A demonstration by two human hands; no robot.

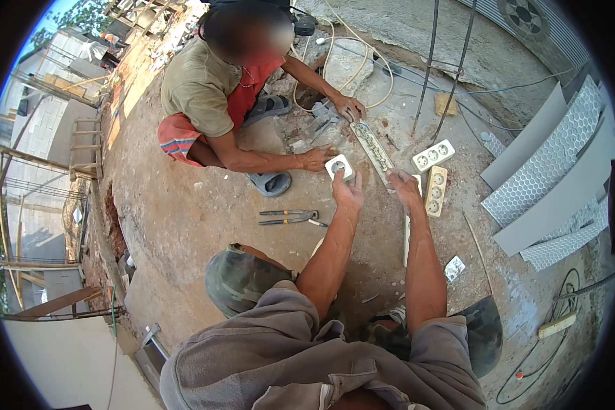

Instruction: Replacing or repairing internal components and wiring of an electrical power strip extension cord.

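Observation:
My left hand (348,194) is closed on the near edge of a white single socket (336,167). A co-worker's hand (316,158) is at the far side of that socket. With my right hand (404,188) I grip the near end of a long opened power strip (372,148), its inner parts exposed. The co-worker's other hand (349,108) is on its far end. Beside my right hand lie a white power strip (433,156) and a cream one (436,192). A narrow white strip (408,240) lies partly hidden behind my right forearm.
Pincers with dark and orange handles (288,217) lie on the concrete ground left of my forearm. The co-worker (212,102) squats opposite me. Hexagon-patterned sheets (547,164) lean at the right. Two upright bars (451,75) and a loose cable (362,48) stand beyond.

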